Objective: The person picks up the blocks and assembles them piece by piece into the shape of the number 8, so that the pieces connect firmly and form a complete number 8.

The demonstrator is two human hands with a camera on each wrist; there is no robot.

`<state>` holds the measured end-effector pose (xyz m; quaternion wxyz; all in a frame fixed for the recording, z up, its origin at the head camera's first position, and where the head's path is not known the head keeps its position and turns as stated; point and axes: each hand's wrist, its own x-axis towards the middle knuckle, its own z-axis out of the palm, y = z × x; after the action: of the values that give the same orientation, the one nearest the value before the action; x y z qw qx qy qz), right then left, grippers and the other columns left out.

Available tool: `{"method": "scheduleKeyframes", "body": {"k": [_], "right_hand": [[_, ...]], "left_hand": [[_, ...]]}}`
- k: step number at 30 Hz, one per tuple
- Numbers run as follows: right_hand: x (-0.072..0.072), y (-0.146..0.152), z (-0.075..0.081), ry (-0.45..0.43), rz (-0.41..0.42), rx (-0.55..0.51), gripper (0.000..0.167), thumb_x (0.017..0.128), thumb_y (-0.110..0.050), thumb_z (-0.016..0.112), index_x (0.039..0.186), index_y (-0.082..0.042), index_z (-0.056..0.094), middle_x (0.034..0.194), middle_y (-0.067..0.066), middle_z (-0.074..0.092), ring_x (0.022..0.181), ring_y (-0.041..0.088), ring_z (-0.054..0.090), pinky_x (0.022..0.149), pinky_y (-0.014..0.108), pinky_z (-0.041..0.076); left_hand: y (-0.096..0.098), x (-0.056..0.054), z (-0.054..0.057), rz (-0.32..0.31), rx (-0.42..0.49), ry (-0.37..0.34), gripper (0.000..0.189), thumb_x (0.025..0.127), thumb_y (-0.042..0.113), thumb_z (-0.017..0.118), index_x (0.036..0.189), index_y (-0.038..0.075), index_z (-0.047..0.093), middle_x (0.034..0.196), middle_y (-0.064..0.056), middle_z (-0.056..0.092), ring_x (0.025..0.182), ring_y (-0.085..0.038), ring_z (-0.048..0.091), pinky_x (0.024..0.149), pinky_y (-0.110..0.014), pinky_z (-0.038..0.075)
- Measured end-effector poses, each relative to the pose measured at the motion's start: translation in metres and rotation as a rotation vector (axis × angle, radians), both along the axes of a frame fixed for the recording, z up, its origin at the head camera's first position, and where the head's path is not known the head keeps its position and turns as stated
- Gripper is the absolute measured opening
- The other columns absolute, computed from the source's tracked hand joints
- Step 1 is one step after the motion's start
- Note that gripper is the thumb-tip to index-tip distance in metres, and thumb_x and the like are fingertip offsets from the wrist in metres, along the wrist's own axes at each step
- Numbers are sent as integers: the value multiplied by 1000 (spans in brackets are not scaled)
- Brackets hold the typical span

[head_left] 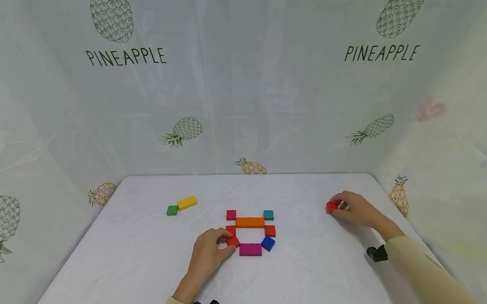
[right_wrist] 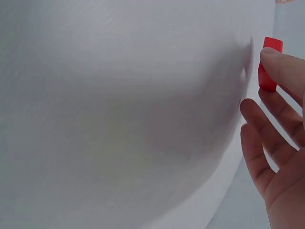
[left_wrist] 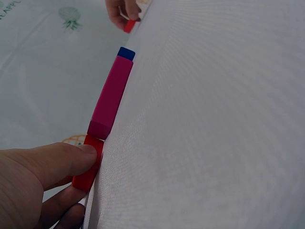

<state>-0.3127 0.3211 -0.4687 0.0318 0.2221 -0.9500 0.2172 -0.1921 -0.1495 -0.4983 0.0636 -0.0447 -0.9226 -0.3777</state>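
Observation:
My left hand point(head_left: 207, 252) pinches a red block point(head_left: 233, 241) between thumb and fingers, at the lower left corner of a ring of coloured blocks. In the left wrist view, that block meets the end of a magenta block point(left_wrist: 110, 100). Over on the right side of the table, my right hand point(head_left: 357, 210) holds another red block point(right_wrist: 269, 64) by thumb and fingertips, its other fingers spread loosely. An orange bar point(head_left: 250, 223) forms the top of the ring. Two red blocks flank the ring's sides, and a turned blue block point(head_left: 268, 243) marks its lower right corner.
A pink block point(head_left: 231, 215) and a teal block point(head_left: 268, 215) sit at the orange bar's upper corners. Farther back left, a green block point(head_left: 172, 210) touches a yellow block point(head_left: 187, 203). Pineapple-print sheeting point(head_left: 237, 76) surrounds the white table point(head_left: 131, 256).

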Motion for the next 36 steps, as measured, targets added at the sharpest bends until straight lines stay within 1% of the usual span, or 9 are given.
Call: {"method": "scheduleKeyframes", "body": {"k": [7, 12, 16, 27, 31, 34, 36], "right_hand": [[-8, -14, 4, -18, 27, -10, 30, 94, -13, 82, 121, -4, 72, 106, 4, 70, 94, 21, 65, 77, 34, 56], [-11, -26, 10, -17, 58, -4, 31, 94, -11, 82, 122, -3, 71, 109, 5, 70, 95, 22, 65, 79, 35, 57], [-14, -37, 12, -24, 79, -7, 29, 94, -10, 81, 121, -4, 72, 108, 5, 70, 95, 22, 66, 80, 36, 57], [-25, -69, 14, -49, 95, 1, 28, 95, -7, 78, 122, -5, 71, 110, 5, 69, 98, 24, 65, 84, 39, 59], [-29, -85, 16, -79, 75, 14, 27, 97, -10, 78, 123, -9, 72, 111, 4, 69, 101, 24, 64, 86, 38, 59], [-31, -96, 18, -99, 71, 24, 29, 97, -13, 78, 125, -10, 72, 114, 4, 68, 103, 25, 64, 89, 40, 61], [-32, -103, 19, -108, 73, 26, 30, 97, -13, 78, 126, -10, 72, 115, 4, 68, 104, 25, 64, 91, 42, 61]], "left_hand": [[0, 0, -1, 6, -3, 1, 27, 85, 24, 91, 108, 18, 78, 97, 5, 70, 95, -15, 62, 90, -43, 58], [0, 0, -1, 22, 5, -11, 27, 85, 24, 91, 108, 20, 78, 98, 5, 70, 97, -15, 63, 91, -44, 59], [0, 0, -1, 25, 3, -6, 28, 84, 24, 92, 108, 19, 78, 98, 5, 70, 97, -16, 63, 91, -44, 59], [0, -1, -2, 22, -6, -2, 26, 85, 24, 91, 108, 20, 78, 96, 6, 69, 96, -15, 62, 91, -44, 58], [0, -1, -2, 24, -7, 3, 26, 85, 24, 91, 108, 20, 78, 96, 6, 69, 96, -15, 62, 91, -44, 58], [0, -1, -2, 20, -7, 8, 26, 85, 24, 91, 108, 20, 78, 96, 6, 69, 95, -15, 62, 90, -44, 58], [1, 0, -1, 23, -3, -1, 26, 86, 24, 91, 108, 20, 78, 96, 6, 69, 95, -14, 62, 90, -44, 57]]}}
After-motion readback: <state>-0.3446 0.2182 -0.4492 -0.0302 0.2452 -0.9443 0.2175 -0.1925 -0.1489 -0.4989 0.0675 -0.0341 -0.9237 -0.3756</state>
